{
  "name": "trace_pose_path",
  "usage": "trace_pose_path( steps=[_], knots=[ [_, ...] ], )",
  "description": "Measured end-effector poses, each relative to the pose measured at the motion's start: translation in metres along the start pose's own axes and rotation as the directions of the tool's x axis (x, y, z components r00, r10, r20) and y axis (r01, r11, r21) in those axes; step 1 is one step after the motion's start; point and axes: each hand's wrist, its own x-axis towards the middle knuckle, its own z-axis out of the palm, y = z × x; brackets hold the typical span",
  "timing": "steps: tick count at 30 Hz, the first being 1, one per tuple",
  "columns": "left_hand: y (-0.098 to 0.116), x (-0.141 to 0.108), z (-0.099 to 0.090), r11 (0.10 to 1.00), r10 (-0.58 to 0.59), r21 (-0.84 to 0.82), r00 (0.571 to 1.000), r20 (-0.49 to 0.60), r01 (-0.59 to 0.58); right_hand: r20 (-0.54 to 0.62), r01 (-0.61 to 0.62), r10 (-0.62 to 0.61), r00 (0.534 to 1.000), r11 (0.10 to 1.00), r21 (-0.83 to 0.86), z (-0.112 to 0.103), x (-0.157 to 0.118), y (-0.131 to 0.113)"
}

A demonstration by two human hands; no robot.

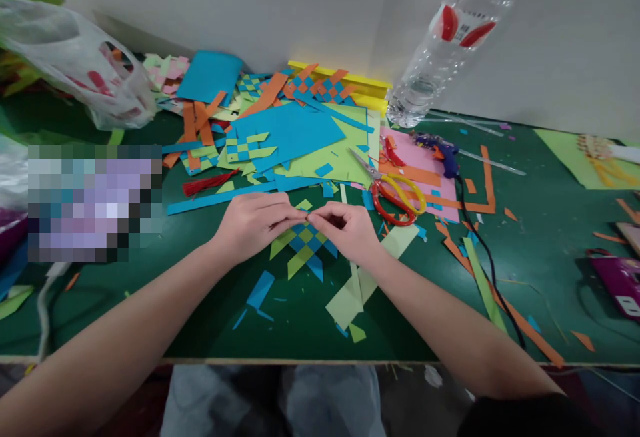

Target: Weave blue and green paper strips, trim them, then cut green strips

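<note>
A woven paper fish [306, 240] in blue and lime green lies low over the green table, its strip ends fanning toward me. At its far edge, my left hand [257, 223] pinches the paper between thumb and forefinger. From the other side my right hand [345, 229] pinches the same edge, so the fingertips of both hands meet. The exact bit of paper between the fingertips is hidden. Red and yellow scissors [395, 193] lie partly open just beyond my right hand. Left of the weave is a small blue paper scrap [261, 289].
Blue paper sheets [295, 133] and finished weaves [245, 148] cover the back. A water bottle [425, 77] stands back right, near a glue gun [447, 157] with a black cord. At left are a plastic bag [95, 70] and a blurred-out device [90, 203]. Orange strips [525, 323] lie right.
</note>
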Motion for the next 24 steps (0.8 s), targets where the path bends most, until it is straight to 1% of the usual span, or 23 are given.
trace_pose_path(
  steps=[3, 7, 10, 15, 21, 24],
  knots=[
    [0.0002, -0.0005, 0.0006, 1.0, -0.013, -0.004, 1.0, 0.012, 0.013, 0.005, 0.004, -0.004, 1.0, 1.0, -0.015, 0.0, 0.0, 0.0011],
    [-0.0002, -0.0001, 0.0014, 1.0, 0.004, 0.0, 1.0, 0.015, -0.004, 0.009, 0.0, 0.0, 1.0, 0.999, -0.037, 0.0001, -0.0004, 0.0012],
    [-0.0006, 0.0003, 0.0016, 1.0, 0.013, 0.007, 1.0, 0.019, -0.013, 0.009, 0.015, -0.015, 1.0, 0.999, -0.041, 0.0004, -0.0005, 0.0016],
    [-0.0008, 0.0, 0.0012, 1.0, -0.003, -0.001, 0.999, 0.039, 0.003, 0.0, 0.035, -0.035, 0.999, 0.998, -0.054, 0.0008, -0.0006, 0.0014],
    [0.0003, 0.0013, -0.0001, 1.0, -0.02, -0.022, 1.0, 0.013, 0.02, 0.0, 0.032, -0.032, 0.999, 0.999, -0.041, 0.0003, -0.001, -0.0002],
    [0.0012, 0.0021, 0.0, 0.999, -0.029, -0.031, 0.999, 0.019, 0.029, 0.005, 0.029, -0.029, 1.0, 0.998, -0.056, 0.0004, -0.001, 0.0008]
  ],
)
